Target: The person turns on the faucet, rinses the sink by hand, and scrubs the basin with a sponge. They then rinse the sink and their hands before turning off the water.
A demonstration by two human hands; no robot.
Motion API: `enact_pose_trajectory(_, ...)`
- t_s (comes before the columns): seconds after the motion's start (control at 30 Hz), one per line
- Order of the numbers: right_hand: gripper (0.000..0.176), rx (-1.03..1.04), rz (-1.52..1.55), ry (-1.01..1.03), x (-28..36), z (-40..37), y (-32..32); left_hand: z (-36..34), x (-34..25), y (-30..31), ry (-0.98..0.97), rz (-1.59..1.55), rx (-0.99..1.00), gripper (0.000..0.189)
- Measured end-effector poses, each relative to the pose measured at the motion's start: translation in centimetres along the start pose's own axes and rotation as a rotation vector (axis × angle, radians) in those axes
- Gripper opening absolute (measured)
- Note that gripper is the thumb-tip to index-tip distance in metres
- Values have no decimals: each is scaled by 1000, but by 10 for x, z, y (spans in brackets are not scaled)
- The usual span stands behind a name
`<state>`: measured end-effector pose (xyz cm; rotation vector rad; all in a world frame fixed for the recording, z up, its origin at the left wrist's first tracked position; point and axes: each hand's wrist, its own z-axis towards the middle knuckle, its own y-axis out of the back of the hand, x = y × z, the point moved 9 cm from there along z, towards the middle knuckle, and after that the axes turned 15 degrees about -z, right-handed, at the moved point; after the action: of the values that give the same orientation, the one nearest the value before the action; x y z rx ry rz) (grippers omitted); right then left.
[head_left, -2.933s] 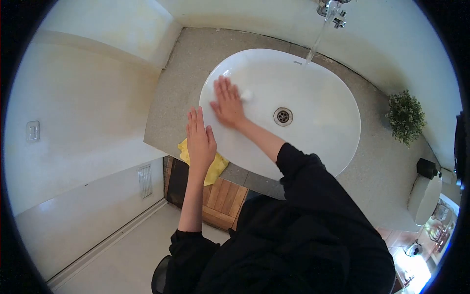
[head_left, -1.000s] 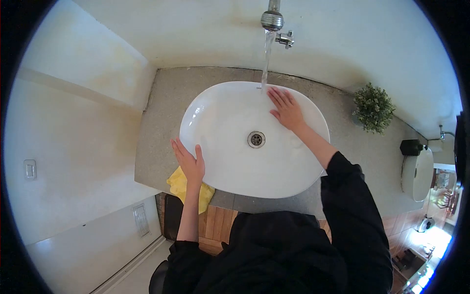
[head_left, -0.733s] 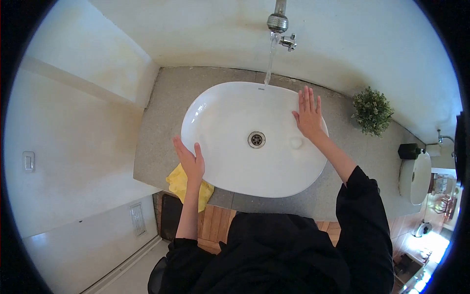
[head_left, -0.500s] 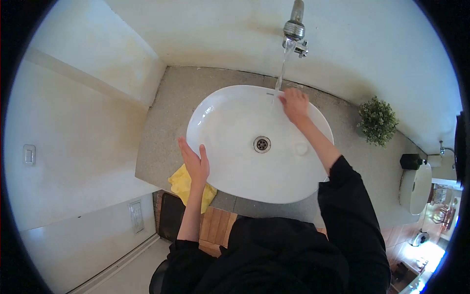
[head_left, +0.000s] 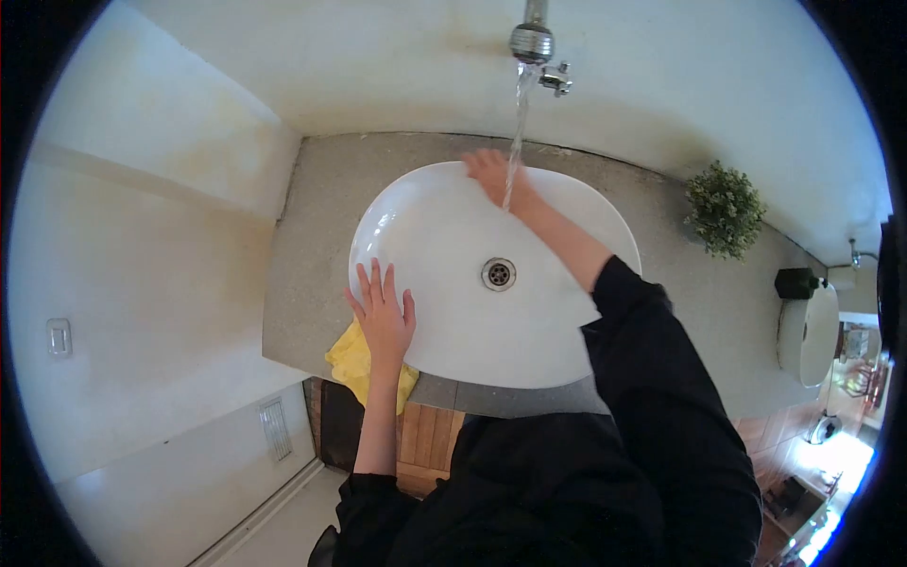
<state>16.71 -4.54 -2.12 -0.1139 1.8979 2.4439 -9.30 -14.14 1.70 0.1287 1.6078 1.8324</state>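
A white oval basin (head_left: 444, 331) sits on the grey counter, with a round metal drain (head_left: 499, 274) in its floor. My left hand (head_left: 385, 319) rests on the basin's left edge, fingers spread. At the back rim is my right hand (head_left: 498, 180), slightly blurred, its fingers stretched out over the edge and holding nothing that I can see. A water stream (head_left: 516, 132) runs from the metal tap (head_left: 532, 43) and falls across my right wrist area. Beneath my left wrist, a yellow cloth (head_left: 351, 363) hangs over the counter's front edge.
A small green plant (head_left: 726, 210) stands at the right on the grey counter (head_left: 694, 321). Farther right are a dark soap bottle (head_left: 796, 283) and a second white basin (head_left: 809, 335). A wall (head_left: 161, 208) closes off the left side.
My right hand has moved left along the back rim, to the water stream. My left hand has turned, its fingers now spread on the left edge. The view has shifted slightly.
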Motion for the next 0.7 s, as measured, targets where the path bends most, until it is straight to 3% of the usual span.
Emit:
enact_pose_trajectory(0.07, 20, -226, -105, -43, -48, -45, 15, 6, -5, -14, 21, -212, 19, 45)
enact_pose_trajectory(0.1, 23, -174, -89, -112, -72, -63, 15, 9, -8, -24, 35, -318, 28, 43)
enact_pose_trajectory(0.23, 32, 126, -39, -361, -137, -131, 26, 32, -21, -101, 370, -1213, 134, 45)
enact_pose_trajectory(0.33, 33, 182, 86, -541, -158, -180, 21, 55, -75, -128, 765, -1715, 282, 51)
enact_pose_trajectory(0.43, 31, 106, 144, -679, -160, -223, 24, 79, -102, -164, 968, -2107, 295, 42)
enact_pose_trajectory(0.6, 22, 93, 229, -951, -139, -283, 45, 100, -123, -196, 1176, -2312, 253, 36)
enact_pose_trajectory(0.7, 36, -27, 330, -982, -109, -314, 63, 97, -122, -209, 1242, -2324, 245, 34)
